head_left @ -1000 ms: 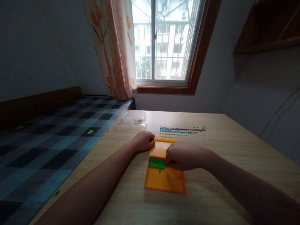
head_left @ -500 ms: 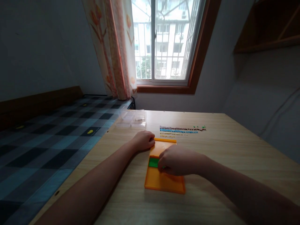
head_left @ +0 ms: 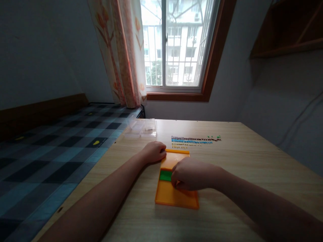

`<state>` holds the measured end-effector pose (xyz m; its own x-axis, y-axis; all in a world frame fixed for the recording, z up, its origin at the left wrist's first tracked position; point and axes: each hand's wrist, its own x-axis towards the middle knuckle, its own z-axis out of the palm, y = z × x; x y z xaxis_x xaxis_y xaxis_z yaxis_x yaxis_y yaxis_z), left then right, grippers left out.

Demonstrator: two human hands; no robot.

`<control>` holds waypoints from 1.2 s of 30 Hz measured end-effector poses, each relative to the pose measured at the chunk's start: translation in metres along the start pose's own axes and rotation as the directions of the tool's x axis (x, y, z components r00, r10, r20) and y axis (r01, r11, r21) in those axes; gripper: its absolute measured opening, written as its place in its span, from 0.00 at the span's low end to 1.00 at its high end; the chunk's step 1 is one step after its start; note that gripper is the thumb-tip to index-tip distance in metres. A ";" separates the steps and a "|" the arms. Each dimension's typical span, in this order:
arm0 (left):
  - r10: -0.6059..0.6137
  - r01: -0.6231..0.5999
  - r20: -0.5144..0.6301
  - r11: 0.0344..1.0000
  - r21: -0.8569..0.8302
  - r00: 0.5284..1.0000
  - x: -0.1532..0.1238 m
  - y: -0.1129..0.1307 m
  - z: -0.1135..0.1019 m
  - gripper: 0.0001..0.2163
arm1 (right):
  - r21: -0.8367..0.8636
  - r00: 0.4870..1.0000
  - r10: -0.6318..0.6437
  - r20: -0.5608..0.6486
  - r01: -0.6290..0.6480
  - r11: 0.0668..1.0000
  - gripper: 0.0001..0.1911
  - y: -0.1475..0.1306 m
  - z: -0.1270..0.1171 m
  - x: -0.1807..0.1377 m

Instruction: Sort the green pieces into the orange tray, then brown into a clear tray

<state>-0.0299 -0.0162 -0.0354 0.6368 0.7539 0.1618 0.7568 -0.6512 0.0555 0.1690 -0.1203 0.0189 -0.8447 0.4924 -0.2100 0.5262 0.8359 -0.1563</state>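
A: Main hazard at this station?

B: Displacement of the orange tray [head_left: 171,197]. It lies flat on the bench [head_left: 242,168], lengthwise from near to far. In my judgement, an uneven push from the right hand [head_left: 188,173] could skid or turn it, should the left hand [head_left: 155,152] bear too lightly.

A: Consequence?

B: The rows of small pieces [head_left: 188,138] lie loose just beyond the tray's far edge. A slide that way could break their order. Separately, a careless sweep of the right fingers could scatter anything small at the green section [head_left: 165,175], whose right part is hidden by that hand.

A: Condition of the hands?

B: Apart from one another. The left is loosely curled, thumb side against the tray's far left corner; whether it grips the rim or merely rests there, I cannot tell. The right is bent over the tray's middle, fingers bunched downward at the green section.

A: Holding anything?

B: Not determinable. The fingertips are turned out of sight, so neither their gap nor any piece between them can be confirmed.
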 end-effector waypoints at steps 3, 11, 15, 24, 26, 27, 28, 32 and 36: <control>-0.002 0.002 -0.001 1.000 0.002 1.000 0.000 0.001 -0.001 0.08 | 0.002 1.000 0.019 -0.013 -0.019 1.000 0.12 0.000 -0.005 -0.005; -0.005 0.005 -0.005 1.000 0.005 1.000 0.000 -0.001 0.001 0.08 | -0.039 0.990 0.137 -0.037 -0.138 0.990 0.11 0.007 -0.012 -0.025; 0.000 -0.001 -0.018 1.000 -0.004 1.000 0.001 -0.001 0.002 0.09 | 0.004 0.990 0.141 -0.029 -0.141 0.990 0.11 0.014 0.006 -0.029; -0.008 0.007 -0.017 1.000 -0.007 1.000 0.001 -0.001 0.000 0.09 | 0.032 0.949 0.198 -0.246 -0.196 0.980 0.15 0.011 0.023 -0.031; -0.004 0.004 -0.020 1.000 -0.002 1.000 0.001 -0.001 0.001 0.09 | 0.063 0.909 0.251 -0.333 -0.244 0.968 0.13 0.005 0.026 -0.038; -0.002 0.002 -0.022 1.000 -0.001 1.000 0.001 -0.002 0.001 0.09 | 0.085 0.893 0.273 -0.358 -0.260 0.962 0.11 0.002 0.028 -0.043; 0.000 0.000 -0.022 1.000 0.002 1.000 0.001 -0.002 0.001 0.09 | 0.107 0.883 0.289 -0.370 -0.269 0.957 0.10 -0.001 0.032 -0.046; -0.008 0.008 -0.008 1.000 0.003 1.000 0.001 -0.002 0.002 0.09 | 0.175 0.877 0.328 -0.351 -0.283 0.943 0.10 -0.006 0.048 -0.052; -0.020 0.020 -0.012 1.000 -0.002 1.000 0.001 -0.001 0.002 0.09 | 0.162 0.852 0.369 -0.371 -0.332 0.929 0.12 -0.007 0.059 -0.043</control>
<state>-0.0298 -0.0142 -0.0368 0.6199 0.7655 0.1722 0.7690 -0.6364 0.0607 0.2077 -0.1611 -0.0275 -0.5623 0.8179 0.1218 0.7850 0.5743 -0.2323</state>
